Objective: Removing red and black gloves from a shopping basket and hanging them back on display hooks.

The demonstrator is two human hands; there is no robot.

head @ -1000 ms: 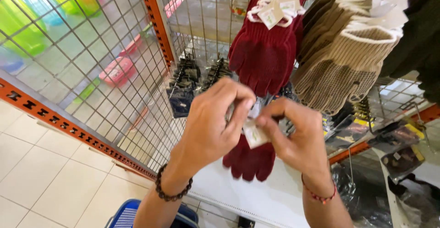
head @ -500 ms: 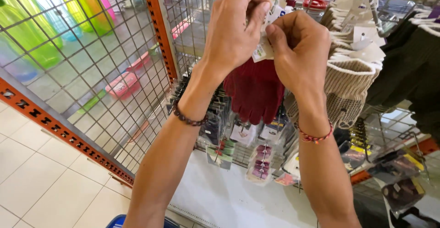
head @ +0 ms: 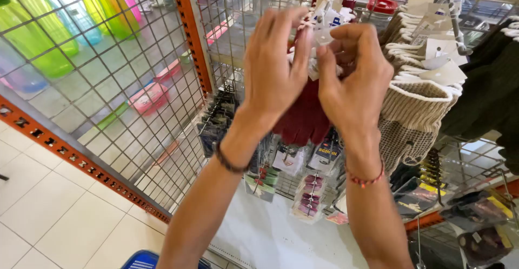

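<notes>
I see both hands raised against the wire grid rack [head: 162,107], working at the top of a pair of dark red knit gloves [head: 304,119] that hangs there. My left hand [head: 274,69] has its fingers curled inward, the thumb and fingertips pinched on the white paper tag [head: 320,42] at the gloves' cuff; that grip is closed on the tag and cuff. My right hand [head: 354,77] is closed too, its thumb and forefinger pressed onto the same white tag from the other side, the 2 hands nearly touching. The red gloves dangle below the palms, between both wrists, fingers pointing down. Just to the right hangs a bundle of beige knit gloves [head: 413,115] with white tags, touching the back of my right hand, and farther right dark gloves [head: 489,93]. A dark beaded bracelet [head: 228,162] sits on the left wrist, a red cord bracelet [head: 367,179] on the right. Small carded packets [head: 305,196] hang below the gloves, and green plastic bottles [head: 38,37] stand behind the grid at left.
</notes>
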